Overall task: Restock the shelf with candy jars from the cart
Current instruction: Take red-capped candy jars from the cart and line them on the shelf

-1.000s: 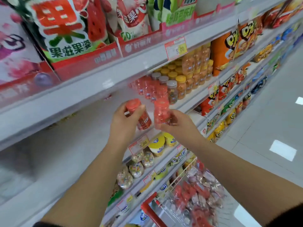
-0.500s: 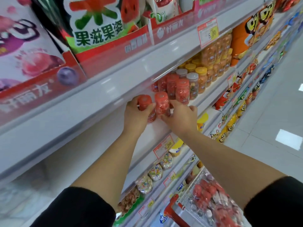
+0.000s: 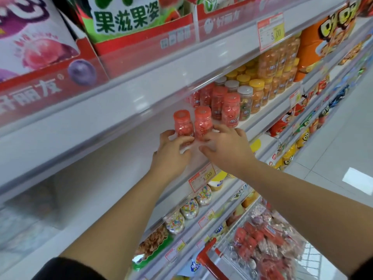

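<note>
**Left fingers** [image 3: 168,135]: curled round the foot of the left jar [image 3: 182,124], thumb on its near side. The grip is low, the lid free.

**Right fingers** [image 3: 221,128]: spread, tips against the foot of the right jar [image 3: 202,122]. Cannot tell whether they clamp it or only steady it.

**Jars:** both upright on the shelf [image 3: 254,122], side by side and touching, each at 12 o'clock of its hand.

**Left hand** [image 3: 171,156], **right hand** [image 3: 228,148]: close together at the shelf's front edge, wrists over the price tag [image 3: 203,177].

**Row** [image 3: 230,107]: matching red jars at 1 o'clock of the pair, near but apart.

**Cart** [image 3: 205,255]: at 5 o'clock, low, with more red jars inside.

**Step, as judged:** seating the pair.

**Handling note:**
- Slide both jars toward 1 o'clock until they meet the row, with their bases flat on the shelf.
- Push low, since pressure near the lids would likely tip them.
- Open the fingers sideways, then draw the hands back toward 6 o'clock without brushing the jars.
</note>
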A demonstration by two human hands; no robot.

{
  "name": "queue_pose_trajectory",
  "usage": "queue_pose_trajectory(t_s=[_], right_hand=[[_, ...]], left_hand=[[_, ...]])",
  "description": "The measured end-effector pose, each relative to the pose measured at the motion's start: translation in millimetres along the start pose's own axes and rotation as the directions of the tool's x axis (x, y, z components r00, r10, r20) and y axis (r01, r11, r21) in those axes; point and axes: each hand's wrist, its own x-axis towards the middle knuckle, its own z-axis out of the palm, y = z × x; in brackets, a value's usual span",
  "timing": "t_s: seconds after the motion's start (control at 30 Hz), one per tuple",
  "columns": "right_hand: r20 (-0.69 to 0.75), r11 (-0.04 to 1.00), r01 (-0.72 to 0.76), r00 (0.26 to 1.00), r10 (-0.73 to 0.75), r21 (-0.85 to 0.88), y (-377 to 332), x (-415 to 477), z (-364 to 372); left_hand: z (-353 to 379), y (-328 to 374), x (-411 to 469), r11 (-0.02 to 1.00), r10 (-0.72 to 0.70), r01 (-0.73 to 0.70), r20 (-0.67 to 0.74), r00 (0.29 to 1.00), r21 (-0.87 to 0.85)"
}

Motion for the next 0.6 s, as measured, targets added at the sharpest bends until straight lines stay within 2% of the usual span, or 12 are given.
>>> queue_pose_trajectory(t_s=[0.13, 0.27, 0.43, 0.6], right_hand=[[0.097, 0.999, 0.045, 0.994, -0.047, 0.017, 0, 19, -1], [0.142, 0.996, 0.084, 0.986, -0.087, 0.025, -6, 47, 11], [0.17, 0.998, 0.056, 0.984, -0.056, 0.006, -8, 73, 12], [0.16, 0.995, 0.086, 0.983, -0.092, 0.044, -7, 96, 21]], left_hand=[[7, -2, 24, 0.997, -0.011, 0.014, -0.043, 0.999, 0.08], [5, -19, 73, 0.969, -0.026, 0.029, -0.013, 1.0, 0.245], [-7, -25, 120, 0.971, 0.012, 0.007, -0.077, 0.997, 0.238], [-12, -36, 164, 0.975, -0.02, 0.043, -0.111, 0.994, 0.216]])
